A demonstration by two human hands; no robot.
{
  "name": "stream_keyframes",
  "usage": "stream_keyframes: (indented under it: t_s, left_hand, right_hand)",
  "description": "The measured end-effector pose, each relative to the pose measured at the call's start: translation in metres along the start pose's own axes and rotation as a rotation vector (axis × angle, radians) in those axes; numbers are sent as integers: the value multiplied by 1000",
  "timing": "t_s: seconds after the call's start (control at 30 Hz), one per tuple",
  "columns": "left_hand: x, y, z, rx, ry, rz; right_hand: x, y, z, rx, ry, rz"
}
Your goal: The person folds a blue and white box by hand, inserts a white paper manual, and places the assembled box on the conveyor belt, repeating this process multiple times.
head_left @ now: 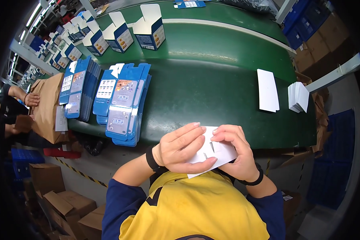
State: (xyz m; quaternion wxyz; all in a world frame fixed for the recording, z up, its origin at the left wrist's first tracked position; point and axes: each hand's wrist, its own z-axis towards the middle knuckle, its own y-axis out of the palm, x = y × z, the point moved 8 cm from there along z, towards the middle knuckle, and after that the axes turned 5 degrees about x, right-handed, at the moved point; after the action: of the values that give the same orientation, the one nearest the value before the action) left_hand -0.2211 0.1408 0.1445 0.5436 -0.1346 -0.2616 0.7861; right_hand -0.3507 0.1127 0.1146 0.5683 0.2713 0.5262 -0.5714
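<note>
Nearest: your yellow shirt, dark blue at the sleeves. Just ahead of it, between your two hands, the white card, cut with slots and tilted, on your side of the bench edge.

Right hand: fingers curled over the card's face, grasping it. Left hand: fingers nearly straight across the face, thumb along the lower part; cannot tell whether they clench it, underside hidden. A dark band circles each of your wrists.

Low on your left, open cardboard boxes crowd the floor near striped tape.

Beyond your hands, the green bench. Two stacks of flat blue cartons take up its left side: the right stack nearer you, the left stack just beside. They stand between you and a brown paper bag, where a co-worker's hand rests.

Right side: white sheets, then a fanned pile of white pieces near the bench end.

Farther, open blue-and-white boxes line the far green surface, flaps up, running off left. Far right, blue crates beside stacked brown cartons.
</note>
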Motion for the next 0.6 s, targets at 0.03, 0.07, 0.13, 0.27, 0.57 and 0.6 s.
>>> stream_keyframes:
  t_s: [0.03, 0.07, 0.13, 0.27, 0.57, 0.6]
  left_hand:
    - [2, -1, 0, -1, 36, -9]
    - [1, -1, 1, -2, 37, -9]
    - [-1, -1, 3, -22, 35, -26]
    - [-5, 3, 1, -4, -50, -36]
    - [-17, 10, 18, -160, -99, 68]
    - [-23, 10, 21, -243, -72, 95]
  right_hand:
    - [2, 1, -1, 10, 33, 76]
    - [3, 2, -1, 11, 33, 77]
    - [5, -1, -3, 73, 56, 170]
    - [-9, -4, -11, 79, -392, 18]
    - [-4, -7, 14, 31, -341, -304]
    - [-1, -11, 19, 35, -365, -325]
